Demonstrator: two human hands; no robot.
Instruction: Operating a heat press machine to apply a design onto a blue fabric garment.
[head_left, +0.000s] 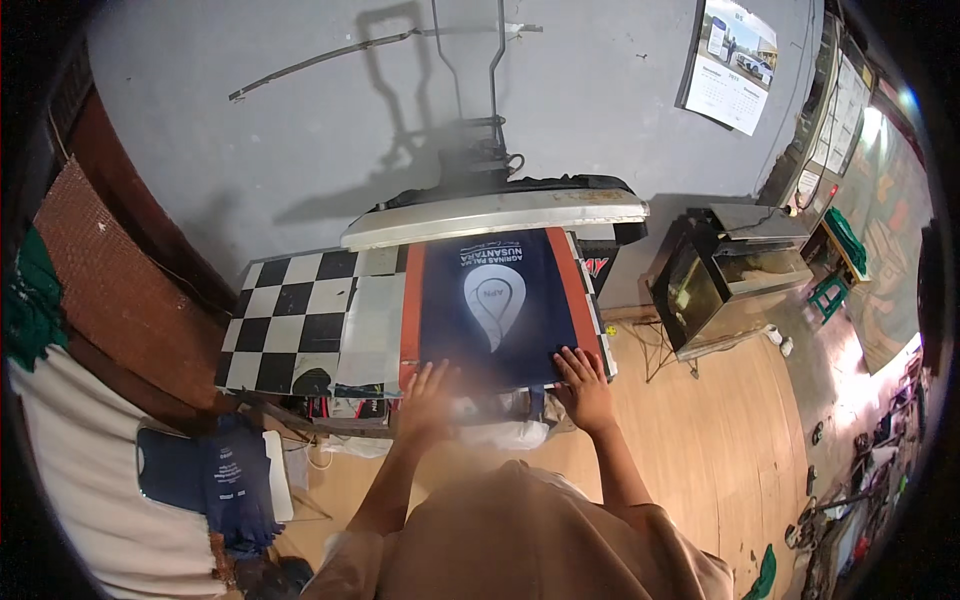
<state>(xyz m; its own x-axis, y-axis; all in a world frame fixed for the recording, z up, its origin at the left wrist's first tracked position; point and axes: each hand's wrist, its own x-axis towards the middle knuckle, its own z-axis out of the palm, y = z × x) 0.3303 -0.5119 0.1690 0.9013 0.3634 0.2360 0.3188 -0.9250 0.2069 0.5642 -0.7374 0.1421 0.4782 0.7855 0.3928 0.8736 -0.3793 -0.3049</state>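
A navy fabric piece, apparently a bag, lies flat with orange side bands and a pale teardrop print that reads upside down from here. My left hand rests at its near left corner, fingers spread over the orange band and edge; haze blurs part of this hand. On the near right corner, my right hand lies palm down with its fingers apart. Behind the fabric, the raised upper plate of a heat press spans its far edge. A whitish sheet lies left of the fabric.
A checkered tabletop extends left. Folded navy fabric hangs over a support at lower left. A glass tank stands on a metal frame to the right. A calendar hangs on the grey wall.
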